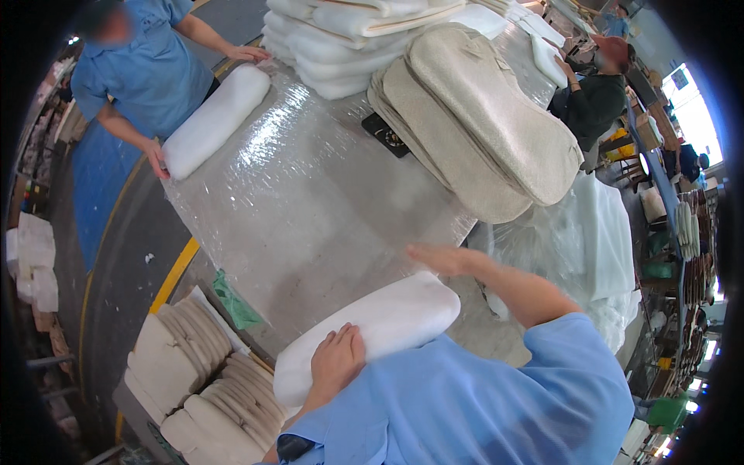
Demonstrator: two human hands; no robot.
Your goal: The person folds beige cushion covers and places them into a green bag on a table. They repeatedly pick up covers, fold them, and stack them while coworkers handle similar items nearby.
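Observation:
A long white pad of wadding with rounded ends [387, 319] lies along the near edge of the table, against my body. My left hand [339, 358] rests flat on top of the pad's left part, fingers stretched out. Just past the pad's right end, my right hand [440, 260] is held over the table, fingers straight and holding nothing. That hand is apart from the pad as far as I can see. Further off to the right lies a stack of long beige fabric covers [496, 116], with a dark flat object [385, 135] partly beneath it.
The table [325, 209] is covered in shiny clear film. A co-worker at the far left handles another white pad [217, 124]. White wadding [341, 46] is piled at the back. Beige cushions [174, 349] fill a container at lower left. Another person stands at upper right.

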